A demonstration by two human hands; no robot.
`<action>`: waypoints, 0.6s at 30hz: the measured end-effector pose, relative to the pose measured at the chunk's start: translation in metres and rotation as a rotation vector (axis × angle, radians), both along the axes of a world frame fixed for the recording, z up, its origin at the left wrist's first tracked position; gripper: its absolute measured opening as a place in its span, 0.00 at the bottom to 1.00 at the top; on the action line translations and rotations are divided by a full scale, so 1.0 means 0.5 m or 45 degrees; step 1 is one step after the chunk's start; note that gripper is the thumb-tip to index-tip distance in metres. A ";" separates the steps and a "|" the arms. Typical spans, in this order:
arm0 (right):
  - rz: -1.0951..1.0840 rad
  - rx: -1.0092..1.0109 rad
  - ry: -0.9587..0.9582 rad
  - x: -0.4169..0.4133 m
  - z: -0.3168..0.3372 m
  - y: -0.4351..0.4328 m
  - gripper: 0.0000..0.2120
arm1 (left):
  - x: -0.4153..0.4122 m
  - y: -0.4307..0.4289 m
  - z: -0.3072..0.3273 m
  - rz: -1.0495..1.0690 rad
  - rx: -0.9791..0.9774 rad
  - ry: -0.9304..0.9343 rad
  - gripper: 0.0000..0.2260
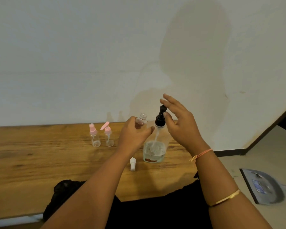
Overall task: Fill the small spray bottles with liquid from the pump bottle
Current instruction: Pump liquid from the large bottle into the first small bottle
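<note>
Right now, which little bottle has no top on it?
The little bottle in the left hand, next to the pump bottle. Its neck is open; the two bottles on the table have pink tops.

The pump bottle (154, 152) is clear, its pump head (160, 119) black. At left, a spray bottle (95, 139) and its neighbour (109, 139) are clear, pink-topped. The sprayer cap (132, 163) is white, the surface (40, 154) brown wood-grained.

Counter (40, 162) is showing matt, grainy wood | pump bottle (153, 151) is appearing as clear smooth plastic, its pump head (160, 118) black plastic | small spray bottles (95, 138) near the counter's far edge are gleaming clear plastic, pink tops | bangle (224, 198) is glinting like polished metal
</note>
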State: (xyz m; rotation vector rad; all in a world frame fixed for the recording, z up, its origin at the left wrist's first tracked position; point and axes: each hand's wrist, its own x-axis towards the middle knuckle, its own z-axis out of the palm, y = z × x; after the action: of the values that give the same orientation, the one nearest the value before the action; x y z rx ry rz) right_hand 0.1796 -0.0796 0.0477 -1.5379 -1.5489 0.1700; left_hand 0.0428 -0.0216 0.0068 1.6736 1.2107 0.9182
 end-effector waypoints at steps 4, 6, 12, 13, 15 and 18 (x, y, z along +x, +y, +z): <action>0.028 -0.084 0.093 0.017 0.005 0.010 0.16 | 0.018 0.009 0.002 -0.085 -0.086 -0.012 0.14; 0.026 -0.053 0.134 0.020 0.009 0.010 0.14 | 0.022 0.012 0.000 -0.125 -0.108 -0.063 0.14; -0.061 0.071 0.100 0.016 0.006 0.020 0.10 | 0.025 0.014 -0.003 -0.140 -0.073 -0.032 0.18; -0.069 0.088 0.074 0.015 0.004 0.022 0.09 | 0.024 0.013 -0.004 -0.138 -0.014 0.015 0.17; -0.082 0.126 0.013 0.014 0.000 0.023 0.09 | 0.020 0.007 -0.003 -0.132 0.122 0.109 0.14; -0.087 0.181 -0.036 0.013 -0.006 0.025 0.09 | 0.015 0.001 0.005 -0.113 0.237 0.126 0.10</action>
State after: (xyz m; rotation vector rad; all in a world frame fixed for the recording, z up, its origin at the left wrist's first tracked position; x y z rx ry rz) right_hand 0.1861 -0.0673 0.0448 -1.4841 -1.4951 -0.0001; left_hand 0.0501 -0.0213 0.0092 1.9248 1.1339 0.9258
